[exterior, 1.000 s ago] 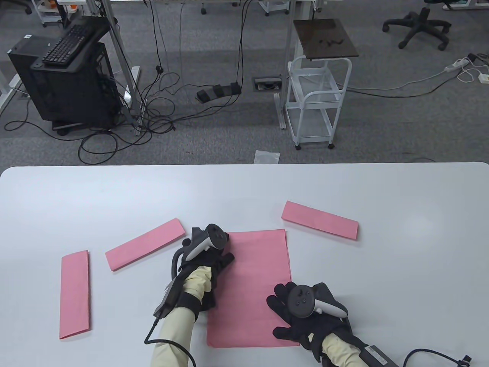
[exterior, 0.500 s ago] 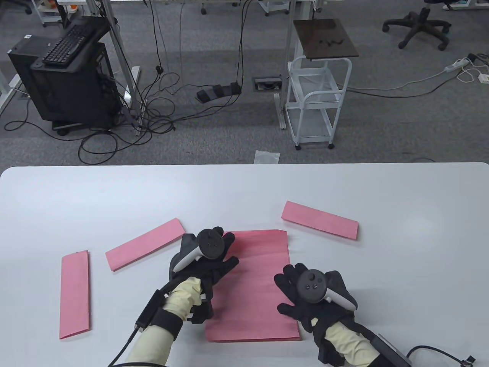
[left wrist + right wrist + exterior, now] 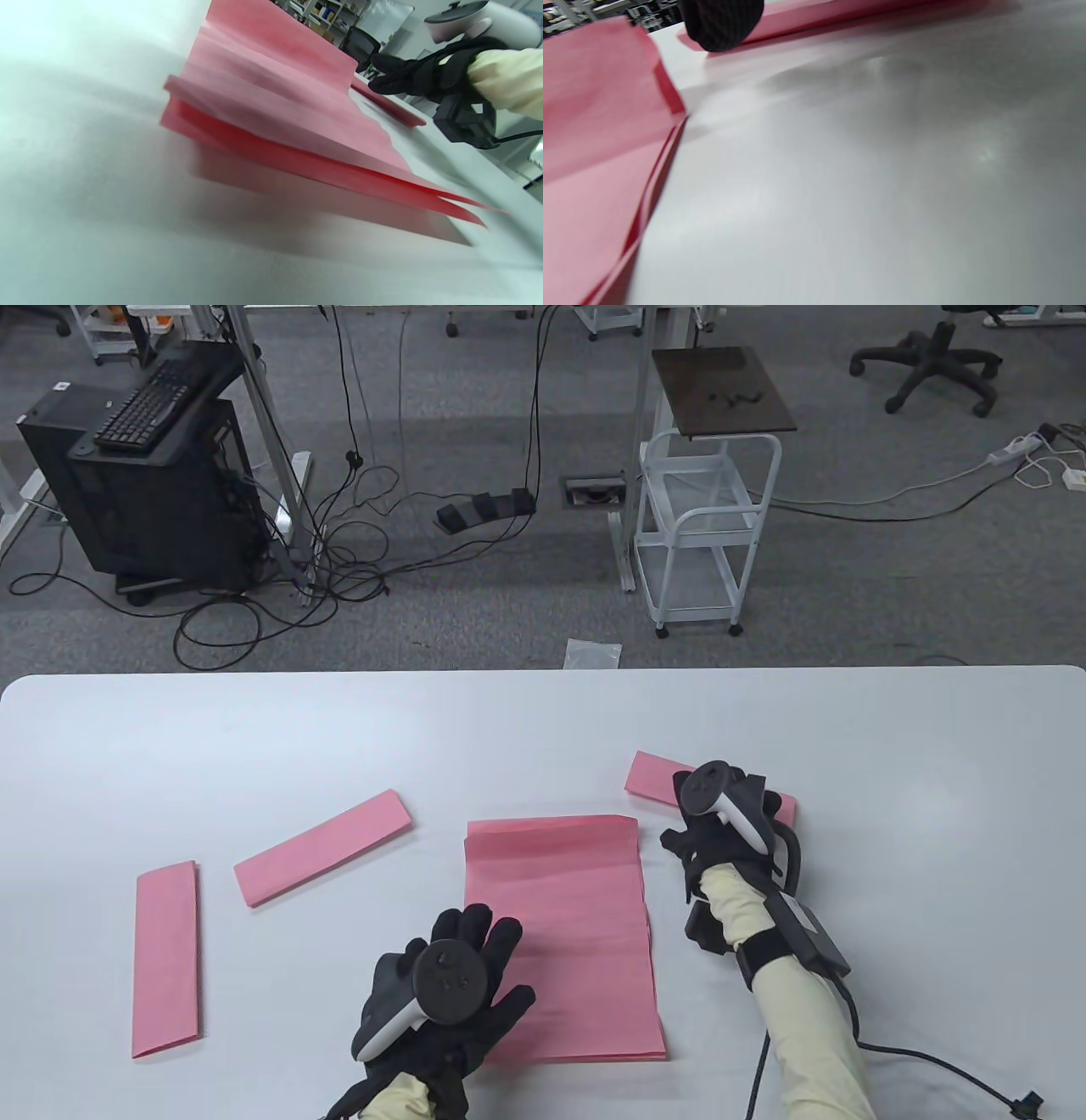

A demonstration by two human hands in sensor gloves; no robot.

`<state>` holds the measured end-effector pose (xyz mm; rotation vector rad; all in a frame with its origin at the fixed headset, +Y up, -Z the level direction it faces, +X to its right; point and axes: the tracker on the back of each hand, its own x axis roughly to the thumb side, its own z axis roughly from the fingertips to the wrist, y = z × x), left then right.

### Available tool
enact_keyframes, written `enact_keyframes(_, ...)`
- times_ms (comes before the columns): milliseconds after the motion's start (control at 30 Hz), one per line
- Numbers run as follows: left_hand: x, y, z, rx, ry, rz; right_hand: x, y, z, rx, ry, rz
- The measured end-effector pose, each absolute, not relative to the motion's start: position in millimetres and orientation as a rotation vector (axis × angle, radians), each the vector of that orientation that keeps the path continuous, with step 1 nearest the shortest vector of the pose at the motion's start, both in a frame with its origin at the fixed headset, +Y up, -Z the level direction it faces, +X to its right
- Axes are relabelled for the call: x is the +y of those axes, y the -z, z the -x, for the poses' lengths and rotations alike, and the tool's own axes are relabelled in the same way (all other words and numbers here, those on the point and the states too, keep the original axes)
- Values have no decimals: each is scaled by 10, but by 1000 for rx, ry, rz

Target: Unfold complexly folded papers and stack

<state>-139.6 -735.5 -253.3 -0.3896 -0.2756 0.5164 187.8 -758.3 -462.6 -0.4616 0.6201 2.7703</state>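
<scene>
A stack of unfolded pink sheets (image 3: 568, 899) lies at the table's middle front. My left hand (image 3: 462, 963) rests flat with fingers spread on its lower left part. My right hand (image 3: 721, 819) is over a folded pink strip (image 3: 652, 776) to the upper right of the stack. In the right wrist view a fingertip (image 3: 721, 21) touches that strip (image 3: 818, 17). The left wrist view shows the right hand's fingers (image 3: 403, 76) reaching onto the strip (image 3: 388, 108); whether they grip it is hidden. Two more folded strips (image 3: 322, 847) (image 3: 167, 959) lie to the left.
The white table (image 3: 254, 729) ends in a far edge with carpet floor beyond. A white cart (image 3: 704, 534), cables and a black computer stand (image 3: 144, 475) are on the floor behind. The right hand's cable (image 3: 933, 1056) trails over the table's front right.
My right hand left the stack and moved up and right onto the folded strip. My left hand slid back toward me along the stack's left side.
</scene>
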Motion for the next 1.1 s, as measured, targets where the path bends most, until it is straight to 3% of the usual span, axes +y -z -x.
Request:
enact_keyframes(233, -7433, 2534, 1526, -238, -504, 361, -7744, 4937, -1954, 785, -2791, 561)
enact_keyframes(567, -7442, 2518, 1473, -250, -460, 357, -7768, 5074, -2074, 900, -2711, 563)
enact_keyframes(1100, -7463, 2517, 1461, -257, -467, 367, -7682, 5057, -2066, 649, -2785, 569)
